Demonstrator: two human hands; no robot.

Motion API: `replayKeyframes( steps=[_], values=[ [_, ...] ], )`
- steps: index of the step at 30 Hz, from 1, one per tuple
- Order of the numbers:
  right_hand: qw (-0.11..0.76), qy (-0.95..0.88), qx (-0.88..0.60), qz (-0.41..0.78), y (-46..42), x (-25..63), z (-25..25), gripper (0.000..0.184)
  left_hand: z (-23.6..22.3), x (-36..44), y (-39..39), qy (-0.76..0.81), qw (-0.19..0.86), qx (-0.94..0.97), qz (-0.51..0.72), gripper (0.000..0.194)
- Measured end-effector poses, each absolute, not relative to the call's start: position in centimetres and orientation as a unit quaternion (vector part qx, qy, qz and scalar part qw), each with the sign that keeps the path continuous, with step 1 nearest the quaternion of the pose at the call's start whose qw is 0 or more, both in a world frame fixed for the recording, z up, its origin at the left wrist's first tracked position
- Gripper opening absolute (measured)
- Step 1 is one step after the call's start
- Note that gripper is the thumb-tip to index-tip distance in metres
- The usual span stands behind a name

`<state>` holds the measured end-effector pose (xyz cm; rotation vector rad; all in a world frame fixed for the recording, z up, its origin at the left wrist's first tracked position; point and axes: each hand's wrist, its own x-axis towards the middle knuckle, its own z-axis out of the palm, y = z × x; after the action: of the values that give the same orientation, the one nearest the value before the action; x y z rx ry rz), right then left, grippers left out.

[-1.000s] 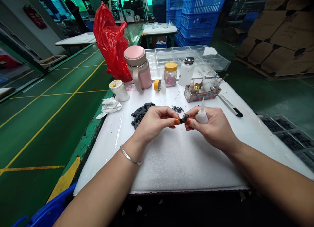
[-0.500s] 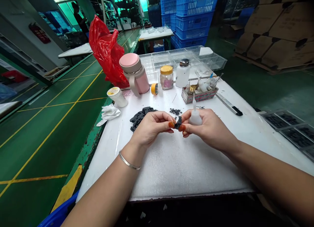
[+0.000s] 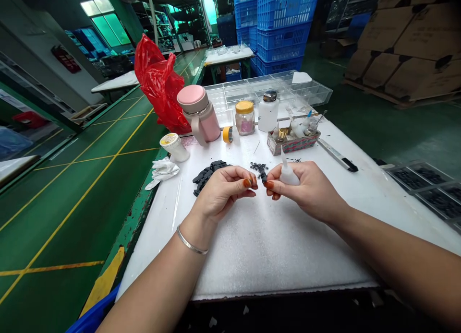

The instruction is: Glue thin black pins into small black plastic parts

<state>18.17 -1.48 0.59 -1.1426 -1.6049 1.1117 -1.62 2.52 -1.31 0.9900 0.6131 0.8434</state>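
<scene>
My left hand (image 3: 225,189) and my right hand (image 3: 308,186) meet over the white foam pad (image 3: 273,246) in the middle of the table. My right hand is closed around a small white squeeze bottle (image 3: 288,173), nozzle up, and its thumb and forefinger pinch a small black plastic part (image 3: 263,175). My left hand's fingertips are pinched together just left of that part, a small gap away; whether they hold anything I cannot make out. A pile of similar black parts (image 3: 207,172) lies behind my left hand, and several tiny black rings (image 3: 258,166) lie behind the held part.
Along the back stand a pink flask (image 3: 200,114), a red plastic bag (image 3: 160,83), a yellow-lidded jar (image 3: 245,117), a white dispenser bottle (image 3: 268,111), a tape roll (image 3: 226,134), a small tool box (image 3: 293,140) and clear compartment trays (image 3: 306,90). A utility knife (image 3: 338,155) lies right; a white cloth (image 3: 162,170) left.
My hands have drawn slightly apart: the black part, earlier pinched between both hands, now sits at my right fingertips only. The camera has tilted a little.
</scene>
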Motion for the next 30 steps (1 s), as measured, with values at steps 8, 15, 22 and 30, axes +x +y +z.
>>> replayKeyframes(
  steps=[8, 15, 22, 30],
  values=[
    [0.401, -0.708, -0.472, 0.340, -1.8, 18.1, 0.3, 0.015, -1.1, -1.6, 2.1, 0.271, 0.730, 0.463, 0.423, 0.020],
    [0.399, -0.727, -0.476, 0.293, -1.8, 18.2, 0.3, 0.017, -1.1, -1.3, 2.1, 0.265, 0.716, 0.510, 0.396, 0.014],
    [0.420, -0.726, -0.476, 0.265, -1.9, 18.4, 0.3, 0.019, -0.9, -0.9, 1.7, 0.263, 0.698, 0.512, 0.425, 0.011],
    [0.467, -0.747, -0.441, 0.171, -2.0, 18.3, 0.0, 0.006, -1.2, -0.6, 1.4, 0.265, 0.672, 0.524, 0.451, 0.010]
  ],
)
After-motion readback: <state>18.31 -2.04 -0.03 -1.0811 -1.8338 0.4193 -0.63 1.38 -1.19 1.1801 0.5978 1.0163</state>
